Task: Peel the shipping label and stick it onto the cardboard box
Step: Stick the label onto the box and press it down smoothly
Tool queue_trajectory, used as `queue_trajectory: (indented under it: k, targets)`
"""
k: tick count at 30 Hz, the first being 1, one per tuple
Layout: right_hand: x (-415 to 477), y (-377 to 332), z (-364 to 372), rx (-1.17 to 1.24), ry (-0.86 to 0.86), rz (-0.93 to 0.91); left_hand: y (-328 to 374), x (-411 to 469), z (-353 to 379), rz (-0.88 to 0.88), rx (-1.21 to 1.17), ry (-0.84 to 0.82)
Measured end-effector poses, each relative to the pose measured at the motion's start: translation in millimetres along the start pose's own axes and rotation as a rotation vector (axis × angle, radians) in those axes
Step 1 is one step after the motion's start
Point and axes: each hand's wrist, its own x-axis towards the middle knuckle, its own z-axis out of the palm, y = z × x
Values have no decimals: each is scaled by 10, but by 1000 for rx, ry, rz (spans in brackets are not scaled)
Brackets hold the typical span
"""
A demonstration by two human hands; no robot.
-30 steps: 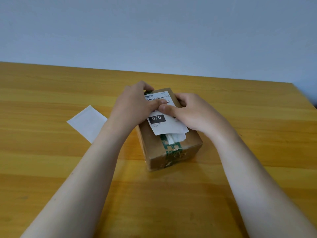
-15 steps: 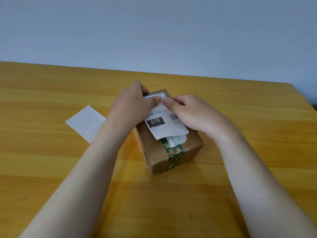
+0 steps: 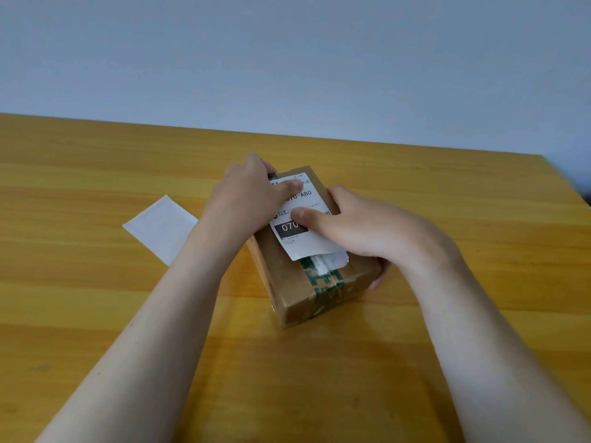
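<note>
A pale blue-grey wall (image 3: 287, 59) is rising behind a yellow wooden table (image 3: 96, 314). A small brown cardboard box (image 3: 281, 270), sealed with green printed tape (image 3: 326, 279), is sitting mid-table, nearer the far edge. The white shipping label (image 3: 311, 243) is lying on its top face.

The left hand (image 3: 246, 199) is curling its fingers over the box's far left corner, thumb pressing the label's far end. The right hand (image 3: 361, 225) is wrapping the right side, thumb flat on the label's middle.

The label looks thin, limp and tacky, so it is probably best smoothed outward from the middle. A white backing sheet (image 3: 161, 228) is lying toward the left edge.
</note>
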Motion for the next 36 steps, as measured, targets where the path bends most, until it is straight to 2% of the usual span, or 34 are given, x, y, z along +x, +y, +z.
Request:
queue_trajectory:
  k: [5,16,20,24,27,30,36]
  targets:
    - [118,66,-25,-93,68,-97,8,-16,5,7,11,3]
    - [140,113,-97,22,111,-132,33,-39,7,14,39,21]
    - [77,45,-85,34,41,-103,32,-29,3,28,73,88]
    - [-67,9,-100,86,-55,26,17,-19,-15,19,55,85]
    - [-147,-18,-104,162,-101,12,23,-30,-19,13,74,91]
    - [-119,-36,-104,195,-49,-10,20,-43,-38,2,90,102]
    - [5,62,-137,85,141,-88,59,-98,-107,-37,157,89]
